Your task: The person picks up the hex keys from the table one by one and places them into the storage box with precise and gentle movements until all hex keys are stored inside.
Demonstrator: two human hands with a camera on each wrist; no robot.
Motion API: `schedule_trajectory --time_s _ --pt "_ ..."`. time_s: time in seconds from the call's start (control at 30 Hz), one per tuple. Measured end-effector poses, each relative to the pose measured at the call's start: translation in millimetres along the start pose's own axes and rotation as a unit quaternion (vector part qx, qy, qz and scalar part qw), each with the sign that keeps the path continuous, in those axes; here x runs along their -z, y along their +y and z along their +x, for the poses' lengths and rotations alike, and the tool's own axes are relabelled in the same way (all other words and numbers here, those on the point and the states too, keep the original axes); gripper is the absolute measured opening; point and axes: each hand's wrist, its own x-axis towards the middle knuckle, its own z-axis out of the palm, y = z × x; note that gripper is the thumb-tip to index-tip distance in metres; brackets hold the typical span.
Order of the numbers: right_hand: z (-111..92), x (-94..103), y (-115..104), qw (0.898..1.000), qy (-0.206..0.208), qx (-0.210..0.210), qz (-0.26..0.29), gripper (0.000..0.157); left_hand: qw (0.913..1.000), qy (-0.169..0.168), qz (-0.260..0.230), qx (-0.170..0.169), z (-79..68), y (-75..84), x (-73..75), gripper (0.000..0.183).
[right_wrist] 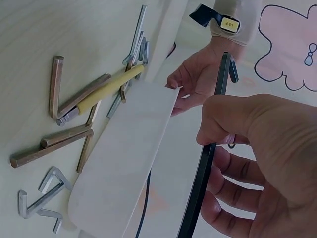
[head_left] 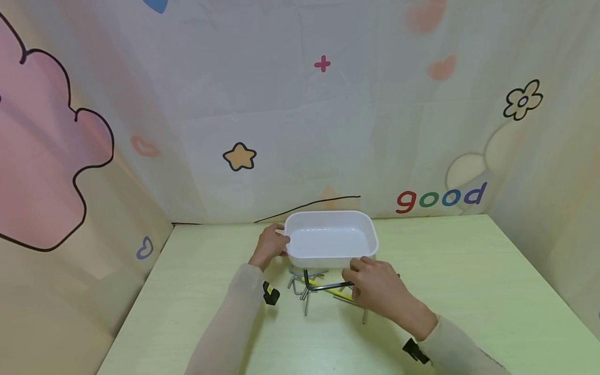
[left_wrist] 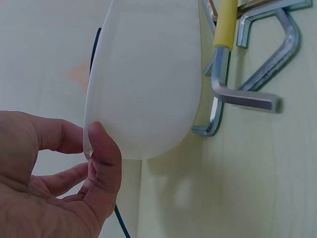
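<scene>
My left hand [head_left: 270, 245] pinches the left end of a white plastic tray [head_left: 300, 262], thumb on the outside of its wall in the left wrist view. The tray's inside looks bare in the head view. My right hand [head_left: 377, 284] pinches a long black hex key [head_left: 330, 286] between thumb and fingers, just in front of the tray; its bent short end points up on the left. Below the key lies a loose pile of silver hex keys [head_left: 307, 304]. Among them is a hex key with a yellow sleeve [right_wrist: 111, 89]. Bronze-toned hex keys [right_wrist: 54, 144] lie beside it.
A pale green table [head_left: 459, 291] carries everything. Right behind the tray rises a printed cloth backdrop [head_left: 281, 104], with side cloths at left and right. Black wrist devices [head_left: 271, 293] sit at both sleeves.
</scene>
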Motion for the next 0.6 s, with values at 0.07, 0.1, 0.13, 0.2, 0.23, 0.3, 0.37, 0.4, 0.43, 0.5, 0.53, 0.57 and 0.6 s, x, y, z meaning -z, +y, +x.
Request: schedule_trajectory --time_s 0.07,0.1,0.13,0.2,0.23,0.3,0.37,0.4,0.43,0.5,0.53,0.57,0.6 --pt "1.7 0.7 1.4 1.000 0.004 0.001 -0.001 0.019 1.0000 0.001 -0.004 0.001 0.5 -0.7 0.0 0.048" --pt "2.8 0.8 2.2 1.000 0.005 0.000 -0.001 0.018 1.0000 0.002 -0.006 0.002 0.7 -1.0 0.0 0.049" --pt "3.8 1.6 3.1 1.000 0.005 -0.001 0.000 0.018 1.0000 0.002 -0.009 0.002 0.8 -1.0 -0.2 0.048" --pt "6.1 3.2 4.9 1.000 0.004 -0.005 0.002 0.017 0.9999 0.003 -0.012 0.001 0.5 -1.0 0.1 0.048" --pt "7.3 3.9 6.1 1.000 0.002 -0.007 0.001 0.017 0.9999 0.003 -0.015 0.000 0.3 -1.0 0.2 0.049" --pt "9.7 5.4 8.4 1.000 0.003 -0.011 0.000 0.017 0.9998 0.001 -0.020 0.001 -0.2 -1.1 0.5 0.049" --pt "12.3 7.2 10.9 1.000 0.008 -0.011 -0.001 0.017 0.9997 0.000 -0.024 0.002 -0.4 -1.4 0.5 0.050" --pt "13.7 8.3 12.3 1.000 0.011 -0.011 -0.002 0.018 0.9997 -0.001 -0.026 0.002 -0.4 -1.6 0.3 0.050" --pt "15.4 9.2 13.8 1.000 0.014 -0.011 -0.002 0.018 0.9996 -0.002 -0.027 0.003 -0.5 -1.8 0.2 0.051" --pt "19.0 11.1 17.0 1.000 0.018 -0.014 0.000 0.019 0.9995 -0.002 -0.030 0.005 -0.5 -1.9 0.0 0.051" --pt "21.1 11.8 18.7 1.000 0.019 -0.016 0.003 0.019 0.9995 -0.001 -0.032 0.005 -0.4 -2.2 -0.1 0.051" --pt "23.1 12.4 20.5 1.000 0.019 -0.019 0.006 0.019 0.9995 -0.001 -0.032 0.005 -0.5 -2.3 0.0 0.051" --pt "25.2 13.0 22.1 1.000 0.017 -0.023 0.007 0.019 0.9994 -0.001 -0.035 0.005 -0.6 -2.4 0.1 0.051"
